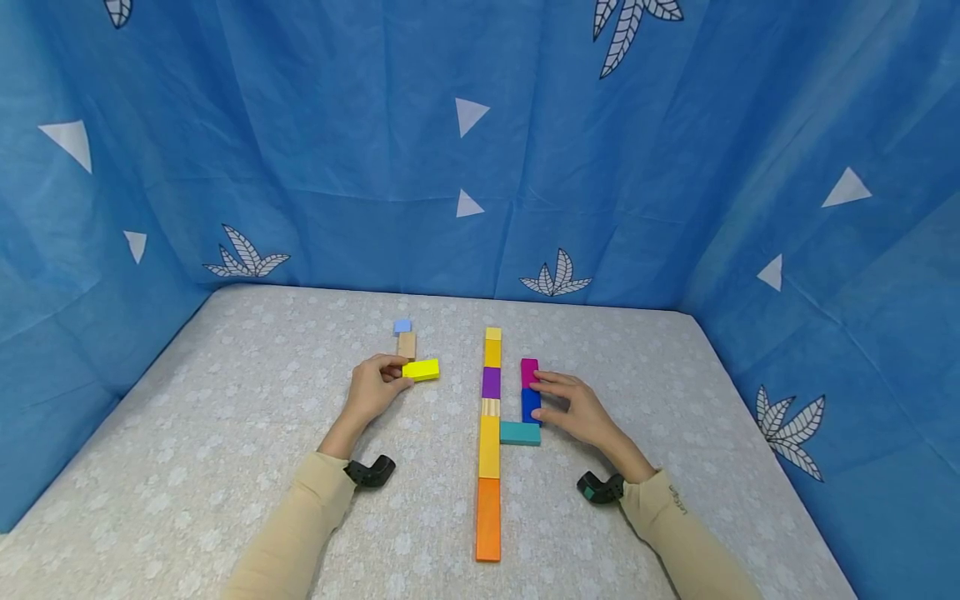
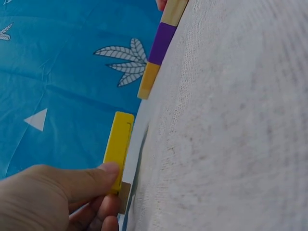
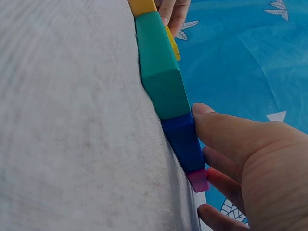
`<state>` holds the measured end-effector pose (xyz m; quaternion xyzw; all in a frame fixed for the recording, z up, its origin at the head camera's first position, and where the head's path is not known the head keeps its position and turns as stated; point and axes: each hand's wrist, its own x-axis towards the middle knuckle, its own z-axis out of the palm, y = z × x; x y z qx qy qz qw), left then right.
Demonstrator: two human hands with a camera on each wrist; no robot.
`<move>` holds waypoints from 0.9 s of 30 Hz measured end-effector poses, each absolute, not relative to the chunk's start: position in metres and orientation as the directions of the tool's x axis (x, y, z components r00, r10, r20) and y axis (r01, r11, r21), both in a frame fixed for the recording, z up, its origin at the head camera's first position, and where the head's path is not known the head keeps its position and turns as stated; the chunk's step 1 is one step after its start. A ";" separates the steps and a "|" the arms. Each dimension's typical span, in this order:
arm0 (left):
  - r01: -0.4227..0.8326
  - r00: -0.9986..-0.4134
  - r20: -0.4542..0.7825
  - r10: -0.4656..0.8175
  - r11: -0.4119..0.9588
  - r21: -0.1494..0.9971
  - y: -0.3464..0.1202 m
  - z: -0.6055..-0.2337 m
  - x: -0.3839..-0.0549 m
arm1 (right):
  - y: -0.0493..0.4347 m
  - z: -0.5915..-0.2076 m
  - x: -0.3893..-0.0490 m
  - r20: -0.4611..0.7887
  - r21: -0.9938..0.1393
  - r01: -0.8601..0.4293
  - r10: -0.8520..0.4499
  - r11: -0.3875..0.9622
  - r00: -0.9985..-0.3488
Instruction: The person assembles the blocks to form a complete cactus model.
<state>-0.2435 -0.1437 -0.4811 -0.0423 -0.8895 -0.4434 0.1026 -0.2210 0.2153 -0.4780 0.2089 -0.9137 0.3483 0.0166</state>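
Observation:
My left hand [image 1: 372, 387] pinches a bright yellow block [image 1: 424, 370] at its left end, thumb on the near side. A tan wooden block [image 1: 407, 346] lies just beyond it, and a small light blue block [image 1: 402, 326] lies behind that. My right hand [image 1: 579, 408] rests along the right side of a dark blue block [image 1: 530, 406] and a magenta block [image 1: 529, 372], its thumb by the blue one and its fingers spread. A teal block [image 1: 520, 433] lies crosswise at the blue block's near end. In the left wrist view the yellow block [image 2: 118, 144] tilts from thumb and fingers.
A straight line of blocks runs front to back down the middle: orange [image 1: 488, 521], yellow-orange [image 1: 489, 447], striped wood [image 1: 491, 407], purple [image 1: 491, 383] and yellow ones [image 1: 492, 352] at the far end. Blue curtains [image 1: 420, 150] stand behind and beside the patterned tablecloth [image 1: 187, 467].

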 end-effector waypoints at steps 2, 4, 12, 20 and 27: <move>0.169 -0.976 0.217 -0.010 0.591 0.788 -0.143 -0.478 -0.243 | 0.215 -0.478 -0.221 0.172 -0.634 -0.388 -0.367 0.669 -0.914; 0.176 -0.976 0.217 -0.001 0.580 0.796 -0.141 -0.475 -0.242 | 0.215 -0.478 -0.221 0.172 -0.639 -0.388 -0.367 0.665 -0.914; 0.199 -0.978 0.202 0.056 0.552 0.810 -0.127 -0.467 -0.237 | 0.217 -0.480 -0.222 0.181 -0.649 -0.399 -0.379 0.647 -0.908; 0.246 -0.969 0.210 0.128 0.538 0.806 -0.111 -0.467 -0.230 | 0.217 -0.480 -0.222 0.199 -0.647 -0.416 -0.385 0.639 -0.901; 0.266 -0.964 0.208 0.169 0.531 0.804 -0.103 -0.470 -0.226 | 0.217 -0.481 -0.222 0.221 -0.636 -0.437 -0.392 0.636 -0.893</move>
